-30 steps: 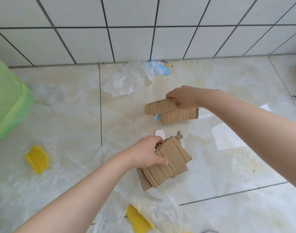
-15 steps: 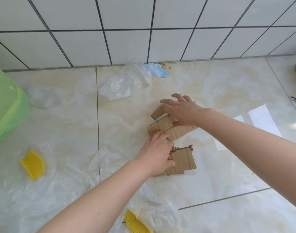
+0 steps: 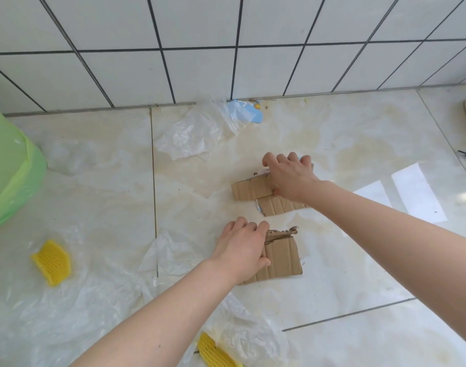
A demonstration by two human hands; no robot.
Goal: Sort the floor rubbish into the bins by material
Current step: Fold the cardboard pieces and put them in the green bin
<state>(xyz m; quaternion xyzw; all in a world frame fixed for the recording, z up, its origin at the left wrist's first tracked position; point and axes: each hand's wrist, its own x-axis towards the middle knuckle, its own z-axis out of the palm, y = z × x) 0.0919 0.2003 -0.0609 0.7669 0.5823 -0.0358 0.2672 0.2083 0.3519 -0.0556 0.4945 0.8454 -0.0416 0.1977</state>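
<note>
Torn brown cardboard lies on the pale tiled floor in two groups. My left hand [image 3: 242, 250] grips the near stack of cardboard pieces [image 3: 282, 258] at its left edge, fingers curled over the top and thumb pressed on the face. My right hand [image 3: 290, 176] is curled over the far cardboard pieces [image 3: 250, 190], fingertips past their far edge and thumb at the near side. A second piece [image 3: 276, 206] sticks out below that hand. A bit of white-blue paper shows between these pieces.
A green-bagged bin [image 3: 12, 168] stands at the left edge. Clear plastic sheets [image 3: 194, 133] lie near the wall and across the near-left floor. Two yellow foam nets [image 3: 51, 262] [image 3: 216, 353], a blue paper scrap [image 3: 249, 112] and white paper [image 3: 417, 194] also lie about.
Both hands came down from holding cardboard in the air to the floor. The right hand's fingers, spread half a second ago, now curl over the far pieces.
</note>
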